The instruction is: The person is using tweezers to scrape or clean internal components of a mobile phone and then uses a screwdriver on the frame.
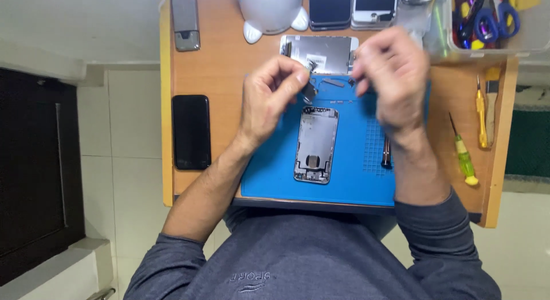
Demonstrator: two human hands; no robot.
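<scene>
Left hand raised over the blue repair mat, thumb and fingers pinched on a small dark phone part. Right hand raised beside it, blurred, fingers curled inward; whether anything sits in that grip, impossible to tell. Directly below, an opened phone housing lying flat on the mat, insides up. Just behind the hands, a detached screen panel face down on the wooden table. Black phone left of the mat. Yellow-green screwdriver at the right edge.
</scene>
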